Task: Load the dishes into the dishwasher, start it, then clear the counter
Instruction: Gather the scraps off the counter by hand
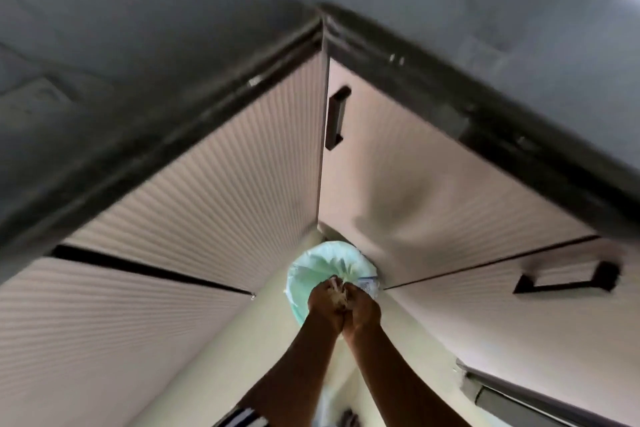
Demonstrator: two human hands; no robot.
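Observation:
I look straight down into the inner corner of the counter. On the floor there stands a waste bin [322,263] lined with a pale green bag. My left hand [323,305] and my right hand [362,310] are pressed together just above the bin's near rim. Between them they hold a small clump of pale scraps [337,291]. The fingers of both hands curl round the clump. No dishes and no dishwasher interior are visible.
Dark stone countertop [450,10] wraps round the corner above. Ribbed beige cabinet doors [221,191] with black handles [336,118] flank the bin on both sides. Cream floor [242,350] runs toward me. A dark appliance edge [502,399] shows at the lower right.

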